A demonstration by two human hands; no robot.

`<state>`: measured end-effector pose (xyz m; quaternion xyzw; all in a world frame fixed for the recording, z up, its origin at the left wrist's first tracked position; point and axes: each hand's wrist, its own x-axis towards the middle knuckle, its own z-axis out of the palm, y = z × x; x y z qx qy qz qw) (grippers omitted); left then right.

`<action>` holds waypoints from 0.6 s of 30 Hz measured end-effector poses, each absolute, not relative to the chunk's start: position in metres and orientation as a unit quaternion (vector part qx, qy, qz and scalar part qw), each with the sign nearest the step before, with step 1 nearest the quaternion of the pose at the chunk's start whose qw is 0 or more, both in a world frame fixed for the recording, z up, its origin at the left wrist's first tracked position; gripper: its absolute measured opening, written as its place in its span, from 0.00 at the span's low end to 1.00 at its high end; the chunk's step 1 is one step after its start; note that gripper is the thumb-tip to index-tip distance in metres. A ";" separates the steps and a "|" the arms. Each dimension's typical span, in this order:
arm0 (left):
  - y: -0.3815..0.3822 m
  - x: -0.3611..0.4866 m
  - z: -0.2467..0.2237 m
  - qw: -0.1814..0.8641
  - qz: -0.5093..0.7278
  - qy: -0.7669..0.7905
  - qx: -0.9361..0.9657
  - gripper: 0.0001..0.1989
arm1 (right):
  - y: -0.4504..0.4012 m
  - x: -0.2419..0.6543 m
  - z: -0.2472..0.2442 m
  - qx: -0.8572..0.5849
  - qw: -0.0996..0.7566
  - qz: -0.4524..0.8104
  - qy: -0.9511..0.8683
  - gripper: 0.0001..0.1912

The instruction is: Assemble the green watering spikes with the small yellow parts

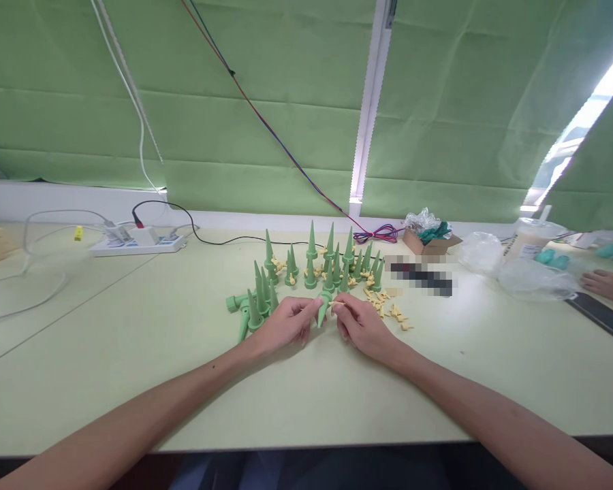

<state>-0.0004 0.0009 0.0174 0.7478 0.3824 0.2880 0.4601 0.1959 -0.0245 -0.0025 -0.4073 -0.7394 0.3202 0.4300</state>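
Note:
My left hand (292, 321) is closed on a green cone (323, 309) that points down toward the table's front edge. Between the fingertips of my right hand (360, 325) is a small yellow piece (337, 303), its tip close against the cone's wide end; whether it enters the cone cannot be seen. Behind both hands stand several upright green cones (311, 241), many with yellow pieces at their bases. More green cones (254, 313) stand or lie by my left hand. Loose yellow pieces (398, 314) are scattered beyond my right hand.
A white power strip (137, 243) with cables lies at the back left. At the back right are a cardboard box (429, 243), plastic bags (480, 252) and a cup (528, 238). Another person's hand (607, 284) rests at the far right near a black flat object (603, 318).

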 end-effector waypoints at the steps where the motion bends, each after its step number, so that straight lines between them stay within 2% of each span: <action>1: 0.001 0.000 0.017 0.462 0.288 0.380 0.748 0.28 | -0.024 0.196 -0.003 -0.407 0.432 0.323 -0.737 0.17; 18: -0.003 0.001 0.018 0.444 0.272 0.361 0.774 0.20 | -0.026 0.194 0.000 -0.413 0.452 0.364 -0.702 0.24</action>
